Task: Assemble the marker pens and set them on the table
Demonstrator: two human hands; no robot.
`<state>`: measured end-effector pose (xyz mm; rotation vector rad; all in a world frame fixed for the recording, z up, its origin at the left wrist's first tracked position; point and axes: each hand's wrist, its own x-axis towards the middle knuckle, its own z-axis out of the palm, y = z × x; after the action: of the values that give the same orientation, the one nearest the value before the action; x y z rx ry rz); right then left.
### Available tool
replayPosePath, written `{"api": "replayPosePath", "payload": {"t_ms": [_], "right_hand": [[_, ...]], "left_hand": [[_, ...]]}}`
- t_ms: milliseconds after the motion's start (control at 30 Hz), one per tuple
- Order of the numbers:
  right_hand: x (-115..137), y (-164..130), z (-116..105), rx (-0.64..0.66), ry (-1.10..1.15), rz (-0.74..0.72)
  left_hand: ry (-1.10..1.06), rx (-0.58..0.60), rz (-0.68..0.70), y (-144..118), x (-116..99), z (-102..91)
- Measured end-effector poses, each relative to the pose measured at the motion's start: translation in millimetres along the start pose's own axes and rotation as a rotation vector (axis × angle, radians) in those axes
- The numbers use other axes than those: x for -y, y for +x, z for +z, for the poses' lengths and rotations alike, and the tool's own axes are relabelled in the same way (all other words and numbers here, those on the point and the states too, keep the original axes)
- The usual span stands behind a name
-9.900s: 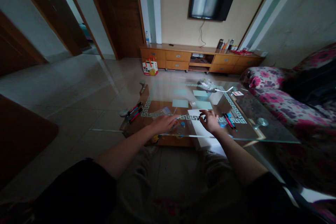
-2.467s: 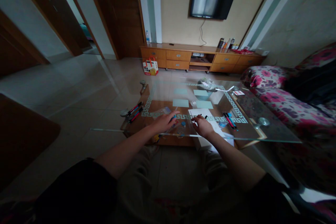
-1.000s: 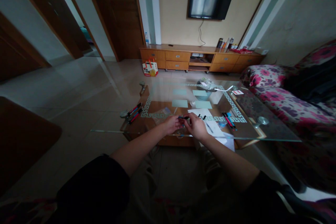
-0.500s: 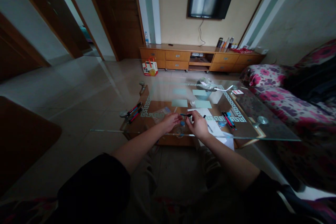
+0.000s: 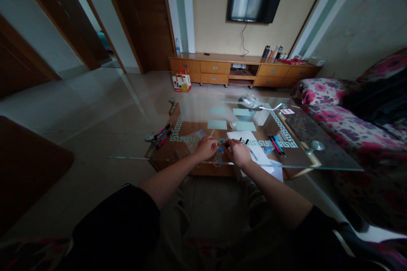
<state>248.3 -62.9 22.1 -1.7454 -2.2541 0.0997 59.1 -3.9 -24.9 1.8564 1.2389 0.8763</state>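
Observation:
Over the near edge of the glass table (image 5: 193,112), my two hands are close together, fingertips a small gap apart. My right hand (image 5: 239,152) is closed on a dark pen (image 5: 225,144), whose bluish end points at my left hand. A pinch closes my left hand (image 5: 206,148); something small and pale shows at its fingertips, too small to name. White paper (image 5: 254,146) lies by the right hand, with dark pen-like pieces on it. Between and below the hands is a clear bottle with a blue cap (image 5: 221,149).
Groups of coloured pens lie at the left (image 5: 163,136) and the right (image 5: 277,145). Pale green cards, a bowl (image 5: 246,114) and a red-and-white card (image 5: 288,111) are farther back. A floral sofa (image 5: 337,114) stands at right, a TV cabinet (image 5: 216,67) beyond.
The dark pen lay level between both hands' fingertips; now it is in my right hand, turned and slightly lower. The fingers of my left hand have curled in.

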Motion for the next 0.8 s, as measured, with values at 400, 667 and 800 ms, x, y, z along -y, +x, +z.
{"api": "replayPosePath", "payload": {"t_ms": [400,667,800], "right_hand": [[-0.3,0.5,7.1,0.108,-0.019,-0.021],[-3.3,2.0,7.0,0.165,0.020,-0.024],[0.2,0.6,2.9,0.136,0.012,-0.010]], "left_hand": [[0.529,0.032,0.012,-4.6,-5.2,7.9],[0.533,0.071,0.068,-2.9,2.6,4.6],[0.565,0.077,0.134,-5.1,3.8,2.0]]}}
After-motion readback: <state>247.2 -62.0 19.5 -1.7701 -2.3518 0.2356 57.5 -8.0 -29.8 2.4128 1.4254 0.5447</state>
